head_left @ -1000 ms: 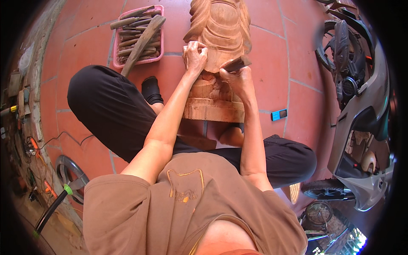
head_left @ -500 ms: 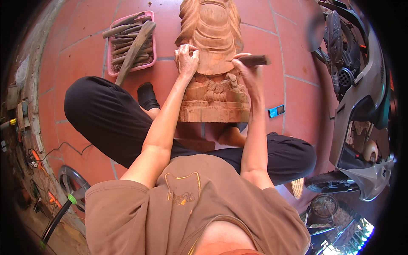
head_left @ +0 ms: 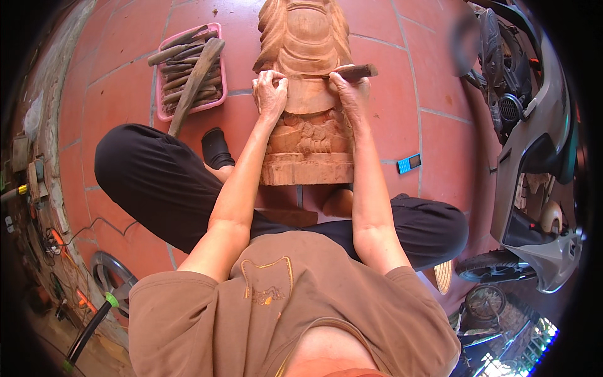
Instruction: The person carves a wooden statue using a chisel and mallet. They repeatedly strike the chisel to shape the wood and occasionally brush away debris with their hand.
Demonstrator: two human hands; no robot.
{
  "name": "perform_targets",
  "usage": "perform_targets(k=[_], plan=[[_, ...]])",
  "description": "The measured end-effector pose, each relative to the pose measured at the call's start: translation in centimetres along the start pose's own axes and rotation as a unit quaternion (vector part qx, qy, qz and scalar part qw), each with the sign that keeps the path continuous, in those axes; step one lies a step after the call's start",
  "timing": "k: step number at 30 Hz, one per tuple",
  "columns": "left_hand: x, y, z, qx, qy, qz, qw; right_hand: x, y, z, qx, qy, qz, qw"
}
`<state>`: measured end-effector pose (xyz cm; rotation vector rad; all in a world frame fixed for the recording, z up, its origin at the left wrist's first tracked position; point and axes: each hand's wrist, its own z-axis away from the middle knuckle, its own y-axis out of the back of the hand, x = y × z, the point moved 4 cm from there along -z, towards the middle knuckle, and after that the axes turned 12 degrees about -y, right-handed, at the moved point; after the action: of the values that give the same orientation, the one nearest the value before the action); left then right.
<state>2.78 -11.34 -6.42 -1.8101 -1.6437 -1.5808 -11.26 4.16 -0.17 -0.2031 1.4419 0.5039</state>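
Observation:
A brown wooden statue (head_left: 308, 94) with carved robe folds lies in front of me between my legs, its base toward me. My left hand (head_left: 270, 94) is curled closed on the statue's left edge, fingertips bent over the wood. In my right hand (head_left: 349, 94) is a carving chisel with a dark wooden handle (head_left: 359, 71), held near its front end. The handle points out to the right, and the tip is directed left over the smooth part of the statue. My fingers hide most of the blade.
A pink basket (head_left: 223, 88) full of wood-handled tools stands at the left, with a long wooden mallet-like stick (head_left: 198, 81) across it. A blue phone (head_left: 408, 164) lies on the tiles at the right. Beyond it stands a grey motorbike (head_left: 534, 151). Cords and clutter line the left wall.
My right hand has moved left with the chisel, bringing it further over the statue. The statue has turned slightly, its base shifting left. My left hand stays on its edge.

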Motion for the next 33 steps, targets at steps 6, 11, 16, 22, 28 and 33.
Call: perform_targets(k=[6, 11, 16, 22, 28, 33], plan=[[-0.1, 0.2, 0.0, -0.001, 0.004, -0.004, 1.0, 0.1, 0.0, 1.5, -0.031, 0.016, 0.043, 0.998], [-0.2, 0.2, 0.0, 0.0, 0.012, 0.005, 1.0, -0.2, 0.3, 2.8, -0.058, 0.022, 0.075, 0.995], [-0.1, 0.1, 0.1, 0.0, 0.015, 0.006, 1.0, -0.7, 0.9, 2.4, 0.001, -0.026, -0.031, 0.999], [0.0, 0.0, 0.0, 0.004, 0.005, 0.004, 1.0, 0.7, 1.0, 1.8, 0.015, 0.004, -0.037, 0.999], [-0.3, 0.1, -0.1, 0.002, 0.012, -0.001, 1.0, 1.3, 1.2, 1.4, -0.042, -0.047, -0.036, 0.997], [-0.1, -0.1, -0.2, 0.001, 0.008, 0.005, 1.0, 2.7, 1.6, 0.1, 0.013, -0.029, -0.102, 0.994]])
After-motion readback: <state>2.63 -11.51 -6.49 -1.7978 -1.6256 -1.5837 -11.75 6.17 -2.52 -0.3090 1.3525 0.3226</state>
